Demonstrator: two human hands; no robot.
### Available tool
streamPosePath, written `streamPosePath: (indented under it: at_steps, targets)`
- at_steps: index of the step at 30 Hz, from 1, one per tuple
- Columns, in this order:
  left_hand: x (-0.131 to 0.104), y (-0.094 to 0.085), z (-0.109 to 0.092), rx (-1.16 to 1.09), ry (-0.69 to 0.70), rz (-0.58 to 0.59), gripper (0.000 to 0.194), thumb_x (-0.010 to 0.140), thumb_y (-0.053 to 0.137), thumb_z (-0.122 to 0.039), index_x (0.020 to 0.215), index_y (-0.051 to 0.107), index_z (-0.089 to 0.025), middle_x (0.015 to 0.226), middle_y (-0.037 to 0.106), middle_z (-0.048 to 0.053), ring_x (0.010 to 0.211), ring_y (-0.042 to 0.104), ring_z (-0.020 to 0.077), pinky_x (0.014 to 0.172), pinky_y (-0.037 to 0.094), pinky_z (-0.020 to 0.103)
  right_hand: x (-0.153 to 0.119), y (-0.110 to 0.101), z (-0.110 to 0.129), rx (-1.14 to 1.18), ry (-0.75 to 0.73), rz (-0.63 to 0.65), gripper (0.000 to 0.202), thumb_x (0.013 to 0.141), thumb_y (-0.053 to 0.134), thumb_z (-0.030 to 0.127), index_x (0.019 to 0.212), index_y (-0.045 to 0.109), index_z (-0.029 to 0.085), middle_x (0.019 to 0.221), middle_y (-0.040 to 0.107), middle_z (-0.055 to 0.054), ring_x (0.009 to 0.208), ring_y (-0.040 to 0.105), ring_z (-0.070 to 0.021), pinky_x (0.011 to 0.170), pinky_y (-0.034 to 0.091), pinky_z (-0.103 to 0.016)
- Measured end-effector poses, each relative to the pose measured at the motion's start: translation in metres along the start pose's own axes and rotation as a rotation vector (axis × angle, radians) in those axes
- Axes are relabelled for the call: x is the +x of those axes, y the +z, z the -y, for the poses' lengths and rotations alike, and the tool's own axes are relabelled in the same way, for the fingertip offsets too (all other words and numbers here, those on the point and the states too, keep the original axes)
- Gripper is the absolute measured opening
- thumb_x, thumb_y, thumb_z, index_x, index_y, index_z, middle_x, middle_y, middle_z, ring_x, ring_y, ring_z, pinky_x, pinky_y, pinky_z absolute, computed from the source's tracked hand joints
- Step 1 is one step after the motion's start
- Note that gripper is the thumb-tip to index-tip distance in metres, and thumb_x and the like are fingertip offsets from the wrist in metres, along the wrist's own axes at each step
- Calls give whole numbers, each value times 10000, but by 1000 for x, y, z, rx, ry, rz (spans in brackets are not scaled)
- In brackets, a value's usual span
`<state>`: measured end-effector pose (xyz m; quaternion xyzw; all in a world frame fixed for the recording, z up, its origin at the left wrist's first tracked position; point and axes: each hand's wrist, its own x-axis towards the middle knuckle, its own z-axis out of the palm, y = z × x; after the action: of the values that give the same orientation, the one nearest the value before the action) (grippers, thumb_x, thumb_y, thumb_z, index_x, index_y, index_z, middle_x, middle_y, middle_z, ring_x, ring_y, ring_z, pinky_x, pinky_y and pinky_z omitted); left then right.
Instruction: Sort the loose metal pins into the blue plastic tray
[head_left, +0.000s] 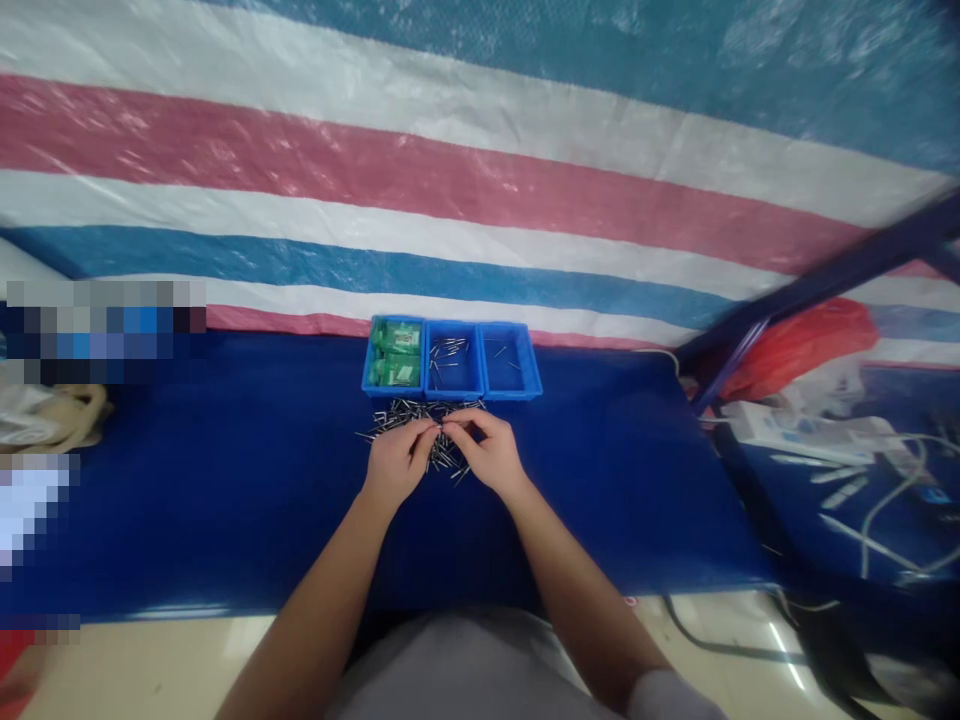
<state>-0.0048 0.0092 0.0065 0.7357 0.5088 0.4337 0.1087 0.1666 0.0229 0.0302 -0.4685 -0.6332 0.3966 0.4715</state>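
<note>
Several thin dark metal pieces lie in a loose pile point(448, 456) on the blue table. Over this pile my left hand point(400, 458) and my right hand point(489, 450) meet, fingertips pinched together. Something tiny seems to be between them, too small to name. Behind the pile stand three blue bins side by side. The left bin point(368, 378) holds green packets point(400, 355). In the middle bin point(456, 386) lie several metal pieces, and the right bin point(517, 388) contains a few thin ones.
A striped sheet point(450, 180) hangs behind the blue table point(225, 480). At the right are a metal frame, a red bag point(802, 345), a white power strip point(795, 432) and cables. A woven basket point(82, 420) stands at the left edge.
</note>
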Motion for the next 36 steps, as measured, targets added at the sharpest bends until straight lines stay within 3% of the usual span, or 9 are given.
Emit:
streamPosePath:
  at_steps: [6, 12, 20, 26, 30, 36]
  targets:
    - [1, -1, 0, 22, 4, -2, 200, 950, 526, -302, 911, 691, -194, 783, 738, 7, 683, 695, 116, 660, 503, 209, 0, 1, 0, -45, -110, 46, 95, 885, 669, 293, 911, 732, 227, 896, 740, -43, 756, 665, -165, 675, 534, -285]
    - [0, 0, -2, -24, -33, -23, 167, 915, 595, -316, 986, 701, -207, 774, 742, -9, 610, 674, 97, 631, 515, 197, 0, 1, -2, -110, -92, 42, 136, 926, 602, 293, 893, 705, 211, 846, 722, -35, 768, 663, -168, 697, 522, -283]
    - [-1, 4, 0, -38, 23, -58, 175, 906, 610, -278, 1039, 708, -219, 884, 770, 11, 713, 724, 121, 710, 575, 220, 0, -2, -3, -102, -98, 53, 183, 943, 585, 298, 832, 697, 204, 792, 718, -25, 751, 672, -166, 728, 521, -289]
    - [0, 4, 2, -23, 52, -68, 165, 910, 602, -252, 1035, 704, -218, 936, 769, 14, 780, 733, 127, 747, 569, 222, 3, -5, 3, -162, -203, 36, 112, 928, 617, 262, 900, 716, 216, 857, 727, -42, 796, 671, -178, 731, 540, -310]
    - [-1, 2, 3, 8, 12, -51, 162, 927, 575, -274, 1009, 699, -212, 862, 760, 8, 714, 716, 121, 691, 542, 215, 6, -9, 16, -231, -312, 100, 139, 942, 595, 227, 1010, 716, 237, 965, 736, -55, 919, 675, -195, 830, 556, -349]
    - [-1, 0, 5, 47, 2, -64, 196, 947, 533, -300, 962, 701, -201, 822, 744, 19, 686, 694, 120, 652, 506, 211, 19, -14, 32, -342, -388, 244, 167, 959, 560, 209, 1042, 704, 233, 960, 729, -61, 912, 656, -203, 845, 553, -380]
